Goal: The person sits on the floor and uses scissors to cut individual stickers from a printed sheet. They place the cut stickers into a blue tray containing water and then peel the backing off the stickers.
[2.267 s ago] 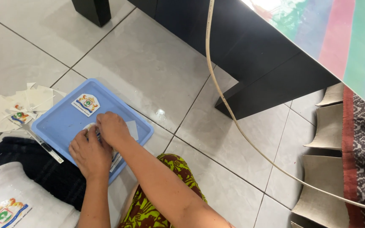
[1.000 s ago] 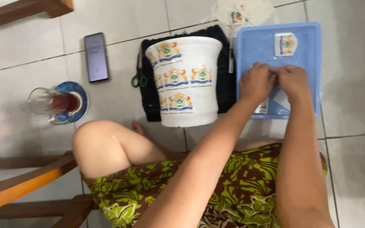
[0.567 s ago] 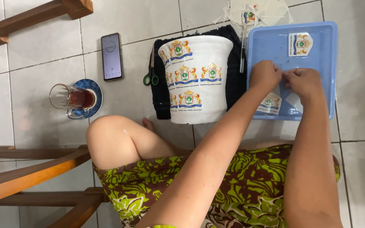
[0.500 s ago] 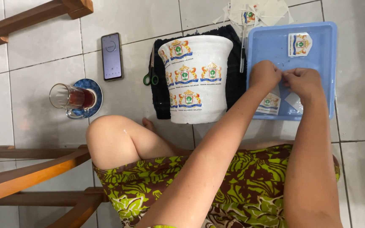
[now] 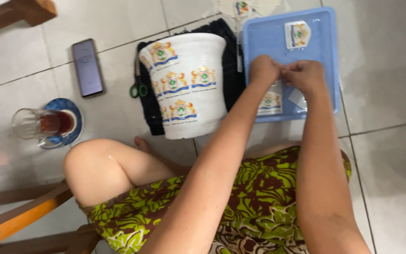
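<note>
My left hand [image 5: 265, 70] and my right hand [image 5: 304, 76] meet fingertip to fingertip over a blue plastic tray [image 5: 325, 51] on the tiled floor. Together they pinch a crest sticker sheet [image 5: 270, 102] that lies on the tray under them. A second crest sticker [image 5: 296, 34] lies flat at the tray's far end. Left of the tray a white bucket [image 5: 186, 89] covered with the same crest stickers lies on its side on a black cloth [image 5: 152, 110].
Green-handled scissors [image 5: 138, 87] lie beside the bucket. A phone [image 5: 87, 67] and a glass of dark drink [image 5: 48, 124] on a blue saucer sit to the left. Wooden furniture legs [image 5: 15, 226] stand at the lower left. More sticker scraps [image 5: 243, 6] lie beyond the tray.
The view swung from a sideways look at the tray to a top-down one. My hands stayed together over the tray, working the same sticker sheet.
</note>
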